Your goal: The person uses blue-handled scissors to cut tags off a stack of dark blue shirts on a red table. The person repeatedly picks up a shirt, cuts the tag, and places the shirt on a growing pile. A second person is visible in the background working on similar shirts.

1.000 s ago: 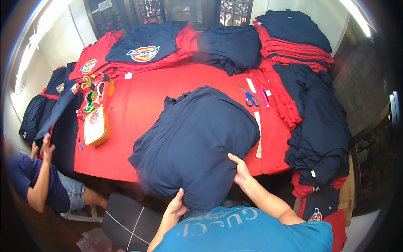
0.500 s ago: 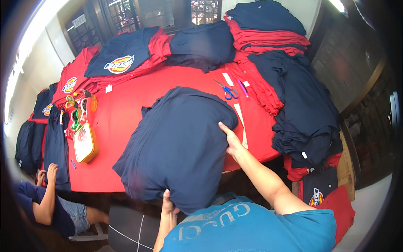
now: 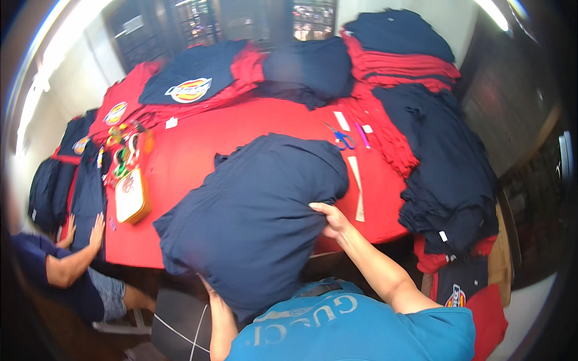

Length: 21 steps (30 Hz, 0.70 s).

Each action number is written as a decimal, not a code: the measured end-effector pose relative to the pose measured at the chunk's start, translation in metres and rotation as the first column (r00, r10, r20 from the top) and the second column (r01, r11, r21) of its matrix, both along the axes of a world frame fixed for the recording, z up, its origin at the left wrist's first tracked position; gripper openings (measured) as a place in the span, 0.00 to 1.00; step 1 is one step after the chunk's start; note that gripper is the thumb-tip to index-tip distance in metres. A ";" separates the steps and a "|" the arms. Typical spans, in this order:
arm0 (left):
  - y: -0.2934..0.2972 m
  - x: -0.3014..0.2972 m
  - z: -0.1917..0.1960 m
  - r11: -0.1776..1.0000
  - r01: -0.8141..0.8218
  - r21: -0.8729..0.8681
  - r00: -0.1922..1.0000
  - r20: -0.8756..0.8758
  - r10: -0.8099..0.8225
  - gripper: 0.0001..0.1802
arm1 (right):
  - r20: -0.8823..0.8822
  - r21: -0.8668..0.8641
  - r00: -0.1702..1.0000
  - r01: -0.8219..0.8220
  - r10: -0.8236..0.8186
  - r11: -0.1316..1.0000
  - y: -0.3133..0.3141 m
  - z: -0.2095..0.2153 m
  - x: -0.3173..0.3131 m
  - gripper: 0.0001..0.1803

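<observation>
A bulky pile of navy shirts [image 3: 253,204] lies over the near edge of the red-covered table [image 3: 198,126], its lower part close to my body. My right hand [image 3: 331,220] grips the pile's right side, thumb on top and the fingers partly hidden in the cloth. At the lower left, my left hand [image 3: 211,290] holds the pile from beneath; most of its fingers are covered by the fabric. Beyond the pile's right corner lie blue-handled scissors [image 3: 344,140], a pink-purple pen [image 3: 362,133] and a long pale paper strip [image 3: 356,188].
Navy and red shirt stacks line the back and right, including a tall stack [image 3: 400,45] and a draped one [image 3: 442,156]. At left are a yellow-and-white case [image 3: 131,195] and tape rolls [image 3: 124,155]. Another person's hands [image 3: 90,234] rest on navy cloth there. A black chair [image 3: 180,322] stands below.
My left hand has moved left and under the pile, and the near cloth has shifted with it. My right hand has slid slightly nearer. The other person's hands now lie flatter on the cloth.
</observation>
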<state>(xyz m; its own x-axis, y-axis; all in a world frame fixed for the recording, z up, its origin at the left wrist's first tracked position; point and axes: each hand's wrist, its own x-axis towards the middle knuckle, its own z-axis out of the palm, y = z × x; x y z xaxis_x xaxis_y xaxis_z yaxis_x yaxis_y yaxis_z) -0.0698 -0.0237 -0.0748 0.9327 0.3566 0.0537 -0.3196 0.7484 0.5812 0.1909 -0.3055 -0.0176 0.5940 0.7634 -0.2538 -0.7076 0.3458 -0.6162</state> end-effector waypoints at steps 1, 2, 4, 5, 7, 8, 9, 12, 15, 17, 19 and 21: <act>0.010 0.004 0.002 0.999 -0.021 0.031 1.000 -0.011 0.021 0.60 | 0.063 0.028 0.998 -0.005 0.003 1.000 0.009 0.012 0.005 0.26; 0.019 0.014 0.006 0.998 -0.021 0.054 1.000 -0.018 0.022 0.59 | 0.106 0.028 0.994 -0.006 0.003 1.000 0.010 0.024 0.012 0.28; 0.030 0.027 0.011 0.994 -0.045 0.095 0.998 -0.034 0.049 0.59 | 0.208 0.068 0.978 -0.028 0.013 0.997 0.019 0.056 0.022 0.33; 0.033 0.036 0.011 0.994 -0.051 0.101 0.998 -0.041 0.055 0.59 | 0.229 0.079 0.973 -0.030 0.011 0.996 0.019 0.064 0.031 0.33; 0.030 0.062 0.009 0.995 -0.020 0.097 0.998 -0.056 0.026 0.59 | 0.240 0.091 0.971 -0.004 -0.018 0.996 0.007 0.067 0.047 0.32; 0.027 0.070 0.008 0.995 -0.022 0.099 0.998 -0.064 0.029 0.59 | 0.228 0.094 0.974 -0.002 -0.020 0.996 0.006 0.064 0.056 0.31; 0.025 0.076 0.006 0.995 -0.018 0.096 0.997 -0.075 0.025 0.58 | 0.211 0.098 0.977 0.003 -0.024 0.995 0.005 0.059 0.065 0.31; 0.017 0.091 0.000 0.997 -0.008 0.083 0.995 -0.101 0.016 0.58 | 0.033 0.165 0.999 -0.013 0.008 0.986 0.005 0.007 0.086 0.30; 0.012 0.106 -0.012 0.997 0.026 0.076 0.992 -0.127 -0.017 0.58 | -0.067 0.049 0.997 0.045 -0.041 0.998 -0.017 -0.028 0.089 0.31; 0.014 0.106 -0.017 0.997 0.017 0.078 0.989 -0.149 -0.005 0.57 | -0.100 0.060 0.995 0.008 -0.002 0.998 -0.027 -0.038 0.090 0.34; 0.016 0.109 -0.020 0.997 0.017 0.079 0.985 -0.172 -0.003 0.57 | -0.110 0.081 0.994 -0.002 0.011 0.997 -0.030 -0.046 0.097 0.39; 0.017 0.112 -0.024 0.997 -0.003 0.082 0.982 -0.190 0.019 0.57 | -0.123 0.136 0.989 -0.062 0.079 0.989 -0.032 -0.059 0.105 0.41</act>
<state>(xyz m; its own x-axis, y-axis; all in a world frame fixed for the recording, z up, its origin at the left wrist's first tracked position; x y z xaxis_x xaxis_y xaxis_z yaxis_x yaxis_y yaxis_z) 0.0420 -0.0062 -0.0984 0.9246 0.3688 -0.0954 -0.2053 0.6933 0.6908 0.2956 -0.3373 -0.0762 0.5071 0.8337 -0.2187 -0.8029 0.3646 -0.4717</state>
